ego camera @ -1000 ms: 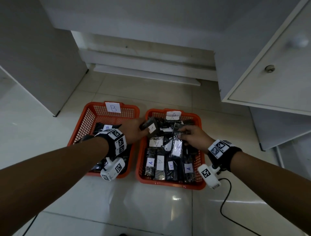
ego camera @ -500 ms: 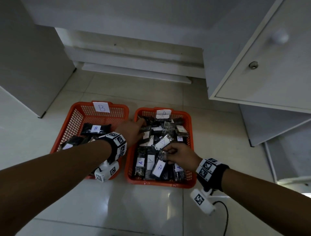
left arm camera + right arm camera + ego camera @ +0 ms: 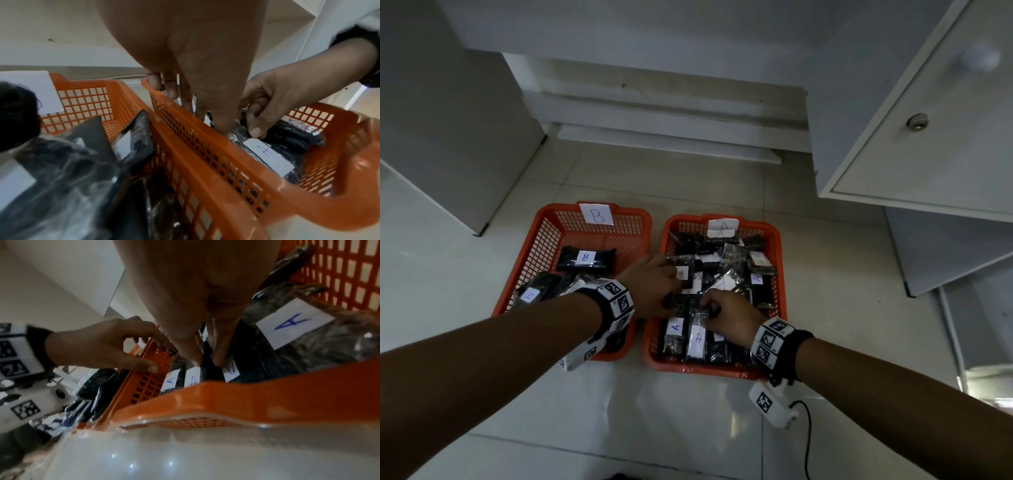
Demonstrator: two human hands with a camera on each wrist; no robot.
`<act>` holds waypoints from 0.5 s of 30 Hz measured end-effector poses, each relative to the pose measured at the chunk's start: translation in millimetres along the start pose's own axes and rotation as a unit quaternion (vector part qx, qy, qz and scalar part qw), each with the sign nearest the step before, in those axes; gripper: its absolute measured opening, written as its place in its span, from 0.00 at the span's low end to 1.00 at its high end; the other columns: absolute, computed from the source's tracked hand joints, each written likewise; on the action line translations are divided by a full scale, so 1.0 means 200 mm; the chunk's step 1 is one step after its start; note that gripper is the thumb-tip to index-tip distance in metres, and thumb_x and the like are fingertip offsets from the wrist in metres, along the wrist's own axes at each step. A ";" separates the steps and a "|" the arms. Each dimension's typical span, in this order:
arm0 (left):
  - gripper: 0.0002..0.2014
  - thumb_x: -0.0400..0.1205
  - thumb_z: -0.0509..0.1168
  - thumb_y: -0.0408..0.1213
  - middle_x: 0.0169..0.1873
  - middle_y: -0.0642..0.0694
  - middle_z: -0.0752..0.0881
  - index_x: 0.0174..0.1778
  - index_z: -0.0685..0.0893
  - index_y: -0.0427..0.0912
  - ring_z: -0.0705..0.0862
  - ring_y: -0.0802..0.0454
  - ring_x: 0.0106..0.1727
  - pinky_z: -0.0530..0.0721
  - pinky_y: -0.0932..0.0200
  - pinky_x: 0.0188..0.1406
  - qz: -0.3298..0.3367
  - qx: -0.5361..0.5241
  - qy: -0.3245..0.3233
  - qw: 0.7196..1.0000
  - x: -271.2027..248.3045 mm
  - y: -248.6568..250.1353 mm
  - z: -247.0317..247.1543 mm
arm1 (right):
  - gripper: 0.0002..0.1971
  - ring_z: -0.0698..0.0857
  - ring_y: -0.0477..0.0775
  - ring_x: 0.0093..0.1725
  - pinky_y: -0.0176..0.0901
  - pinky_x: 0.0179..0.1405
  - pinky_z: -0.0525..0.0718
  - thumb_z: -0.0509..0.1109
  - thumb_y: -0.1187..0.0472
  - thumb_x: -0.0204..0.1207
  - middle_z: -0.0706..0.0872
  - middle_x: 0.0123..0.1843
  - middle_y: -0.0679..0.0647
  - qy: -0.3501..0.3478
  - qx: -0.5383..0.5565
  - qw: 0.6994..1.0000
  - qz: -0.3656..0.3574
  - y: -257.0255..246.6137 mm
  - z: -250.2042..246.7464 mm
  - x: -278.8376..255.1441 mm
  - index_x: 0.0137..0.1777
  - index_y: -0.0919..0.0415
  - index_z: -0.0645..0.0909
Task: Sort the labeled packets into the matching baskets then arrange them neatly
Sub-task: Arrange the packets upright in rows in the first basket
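Two orange baskets stand side by side on the floor: basket B (image 3: pixel 541 240) on the left and basket A (image 3: pixel 779 246) on the right. Black packets labelled B (image 3: pixel 585 257) lie loose in the left one. Several A packets fill the right one, with a row standing along its near side. My right hand (image 3: pixel 726 315) pinches the top of an A packet (image 3: pixel 698 339) in that row; thumb and fingers on it show in the left wrist view (image 3: pixel 267 154). My left hand (image 3: pixel 654 287) reaches over the left wall of basket A, fingertips down on the packets, gripping nothing that I can see.
A white cabinet with an open door (image 3: pixel 928 137) overhangs at the right. Another cabinet side (image 3: pixel 448 120) stands at the left, and a low white plinth (image 3: pixel 671 137) runs along the back. A black cable (image 3: pixel 806 445) trails on the tiles by my right wrist.
My left hand carried a packet over basket A a second ago and now rests among the packets without it. My right hand drew a packet toward the near row.
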State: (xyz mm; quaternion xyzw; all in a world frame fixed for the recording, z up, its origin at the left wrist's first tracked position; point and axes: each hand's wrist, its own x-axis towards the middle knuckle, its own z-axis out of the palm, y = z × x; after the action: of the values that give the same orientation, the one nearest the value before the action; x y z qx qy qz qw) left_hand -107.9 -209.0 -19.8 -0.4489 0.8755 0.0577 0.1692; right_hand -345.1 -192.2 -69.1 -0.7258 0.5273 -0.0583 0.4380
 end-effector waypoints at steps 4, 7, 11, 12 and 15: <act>0.34 0.77 0.68 0.68 0.74 0.51 0.78 0.75 0.80 0.54 0.66 0.42 0.77 0.67 0.43 0.74 -0.006 0.007 -0.049 0.999 0.02 0.02 -0.01 | 0.20 0.86 0.55 0.55 0.53 0.56 0.88 0.76 0.55 0.81 0.85 0.57 0.55 -0.039 -0.134 0.990 -0.036 -0.01 -0.02 0.00 0.71 0.53 0.83; 0.32 0.77 0.69 0.67 0.73 0.51 0.77 0.74 0.80 0.54 0.65 0.42 0.78 0.68 0.42 0.74 -0.008 -0.003 -0.065 0.998 0.03 0.02 -0.01 | 0.20 0.86 0.56 0.53 0.52 0.54 0.88 0.72 0.50 0.85 0.82 0.57 0.55 -0.075 -0.186 0.978 -0.062 -0.04 -0.07 -0.01 0.75 0.52 0.82; 0.27 0.79 0.67 0.66 0.71 0.50 0.79 0.71 0.82 0.56 0.67 0.42 0.78 0.71 0.42 0.73 -0.012 -0.024 -0.059 0.998 0.04 0.01 -0.01 | 0.10 0.85 0.39 0.44 0.44 0.44 0.88 0.70 0.50 0.86 0.85 0.50 0.42 0.011 -0.144 0.984 -0.104 -0.10 -0.21 -0.04 0.64 0.50 0.84; 0.26 0.80 0.66 0.65 0.71 0.50 0.79 0.70 0.82 0.56 0.67 0.42 0.78 0.72 0.42 0.73 -0.011 -0.029 -0.057 0.998 0.04 0.01 -0.01 | 0.08 0.85 0.41 0.45 0.46 0.44 0.88 0.70 0.49 0.85 0.84 0.51 0.41 0.066 -0.159 0.980 -0.098 -0.09 -0.26 -0.04 0.61 0.48 0.82; 0.25 0.81 0.65 0.65 0.70 0.50 0.78 0.70 0.82 0.56 0.68 0.43 0.77 0.72 0.43 0.72 -0.008 -0.029 -0.046 0.998 0.04 0.00 0.00 | 0.26 0.82 0.55 0.62 0.52 0.53 0.87 0.74 0.40 0.78 0.80 0.66 0.51 0.143 -0.308 0.940 -0.030 0.00 -0.43 0.02 0.72 0.48 0.75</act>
State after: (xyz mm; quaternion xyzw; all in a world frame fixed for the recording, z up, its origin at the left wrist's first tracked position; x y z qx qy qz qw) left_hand -111.5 -214.3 -23.0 -0.4572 0.8612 0.1023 0.1971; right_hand -391.3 -244.9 -17.6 -0.8245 0.5549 -0.0093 0.1105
